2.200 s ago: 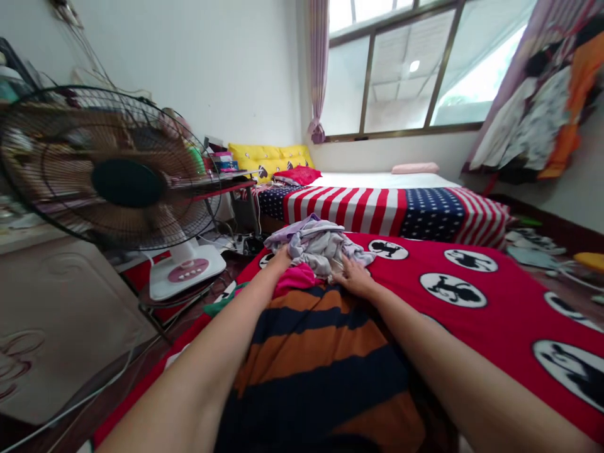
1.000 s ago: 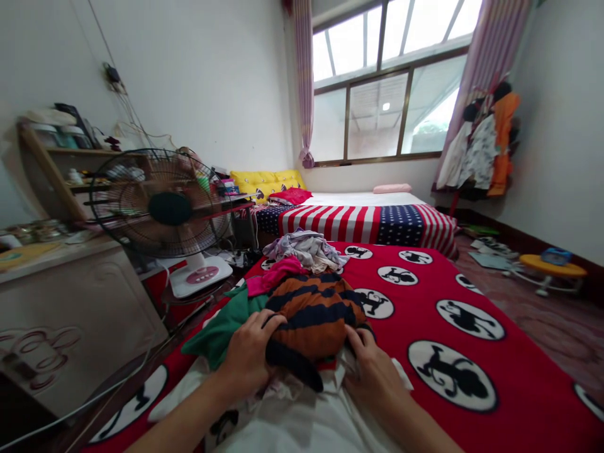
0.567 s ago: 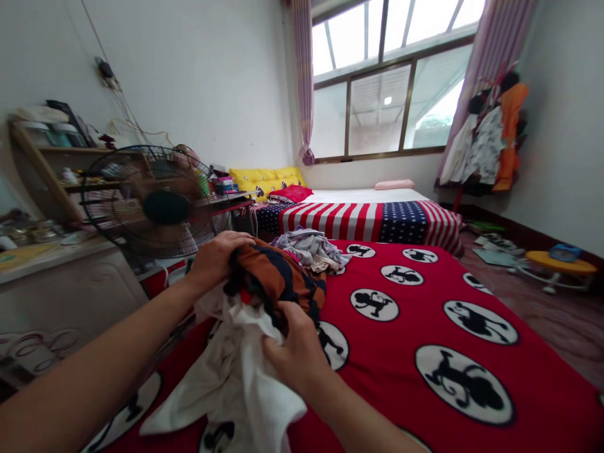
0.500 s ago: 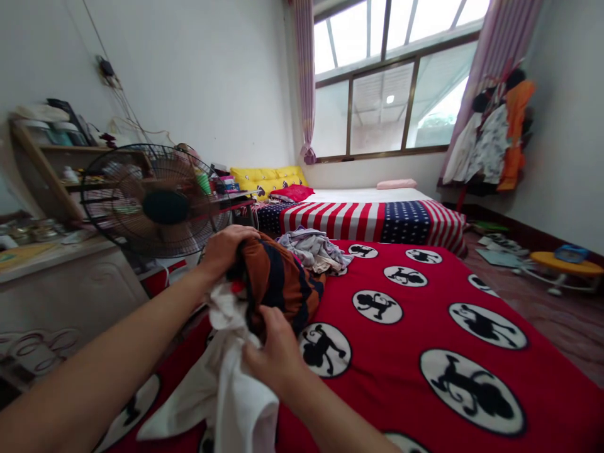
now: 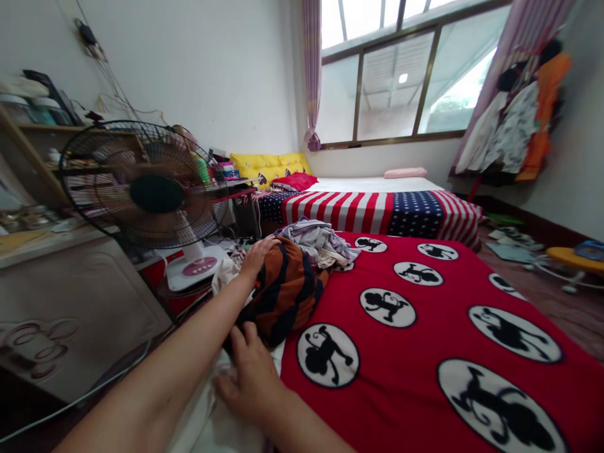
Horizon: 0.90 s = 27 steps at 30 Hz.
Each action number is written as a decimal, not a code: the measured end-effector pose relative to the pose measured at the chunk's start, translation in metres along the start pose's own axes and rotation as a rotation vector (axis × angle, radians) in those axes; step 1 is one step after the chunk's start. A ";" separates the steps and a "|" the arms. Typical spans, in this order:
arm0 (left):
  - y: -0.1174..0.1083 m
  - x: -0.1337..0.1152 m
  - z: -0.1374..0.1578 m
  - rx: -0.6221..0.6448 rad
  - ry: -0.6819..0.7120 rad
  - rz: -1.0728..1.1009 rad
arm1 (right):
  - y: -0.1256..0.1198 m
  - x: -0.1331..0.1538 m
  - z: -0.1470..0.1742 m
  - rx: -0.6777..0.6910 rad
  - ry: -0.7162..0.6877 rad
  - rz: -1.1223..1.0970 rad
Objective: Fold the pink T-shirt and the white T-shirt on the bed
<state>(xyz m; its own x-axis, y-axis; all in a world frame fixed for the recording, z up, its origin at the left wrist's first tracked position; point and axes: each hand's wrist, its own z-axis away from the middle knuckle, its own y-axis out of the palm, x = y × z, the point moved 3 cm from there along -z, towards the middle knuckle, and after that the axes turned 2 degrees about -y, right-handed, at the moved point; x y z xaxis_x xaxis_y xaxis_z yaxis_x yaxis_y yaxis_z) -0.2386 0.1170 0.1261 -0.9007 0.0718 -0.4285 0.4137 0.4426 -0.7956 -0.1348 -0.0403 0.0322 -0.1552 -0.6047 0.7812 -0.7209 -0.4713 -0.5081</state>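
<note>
A brown garment with dark stripes point(image 5: 292, 292) lies bunched at the left edge of the bed with the red monkey-print blanket point(image 5: 352, 390). Over its upper left edge bends my left hand point(image 5: 257, 259), its fingers closed on the fabric. My right hand point(image 5: 252, 374) is nearer to me, at the garment's dark lower edge, with thumb and fingers apart. White cloth point(image 5: 201, 418) hangs below and behind my right hand; more white cloth point(image 5: 225, 274) shows beside my left wrist. Behind the striped garment is a heap of pale crumpled clothes point(image 5: 318, 242).
A standing fan point(image 5: 155, 192) and a pale cabinet point(image 5: 89, 302) are on the left. Beyond the red blanket is another bed with a flag-patterned cover point(image 5: 340, 211). To the right are a yellow stool point(image 5: 576, 258) and hanging clothes point(image 5: 512, 129).
The view has turned slightly left and down. The white cloth, earlier bunched between my hands, now lies lower, under my forearms. My right hand has moved down and its grip has loosened.
</note>
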 end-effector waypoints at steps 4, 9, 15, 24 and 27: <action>-0.030 -0.008 0.007 0.015 0.012 -0.132 | -0.014 -0.006 0.003 -0.193 -0.075 -0.234; -0.051 -0.023 0.030 -0.055 0.092 -0.190 | -0.065 -0.002 0.006 -0.627 -0.033 -0.146; 0.020 -0.015 0.051 0.089 0.107 -0.383 | -0.081 -0.039 -0.002 -0.460 0.087 0.321; 0.023 -0.001 0.037 0.268 0.122 -0.362 | -0.062 0.033 0.005 -0.005 -0.018 0.528; 0.019 0.000 0.038 0.304 0.123 -0.357 | -0.024 0.052 0.016 0.277 -0.079 0.591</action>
<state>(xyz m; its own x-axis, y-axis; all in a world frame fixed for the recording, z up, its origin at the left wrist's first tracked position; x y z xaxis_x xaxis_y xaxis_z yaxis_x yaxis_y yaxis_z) -0.2257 0.0918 0.0944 -0.9949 0.0761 -0.0666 0.0794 0.1788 -0.9807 -0.1143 -0.0705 0.0792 -0.4140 -0.8528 0.3183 -0.3271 -0.1869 -0.9263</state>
